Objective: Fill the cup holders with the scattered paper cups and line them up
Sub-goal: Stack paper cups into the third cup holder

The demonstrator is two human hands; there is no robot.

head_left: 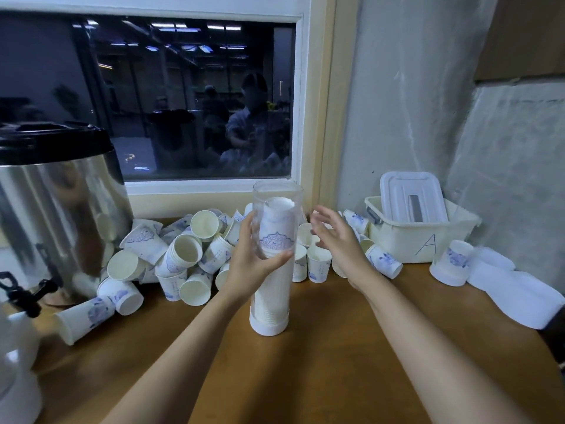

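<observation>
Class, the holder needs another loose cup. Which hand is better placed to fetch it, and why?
Probably the right hand: it is open, holds nothing, and hovers beside loose cups standing on the table. The left hand grips the clear holder, keeping it upright.

On my monitor, 2 arms come up from the bottom edge, and both are bare along the whole length that shows. The left forearm and the right forearm are slim and narrow to thin wrists. The left hand has long, slender fingers. The right hand is built the same way, but its fingers are smeared by blur, so I cannot make out the nails. The dark window carries a faint reflection of a figure in a pale top, with a dark shape on the head. It is too dim for me to read any more of the clothing.
</observation>
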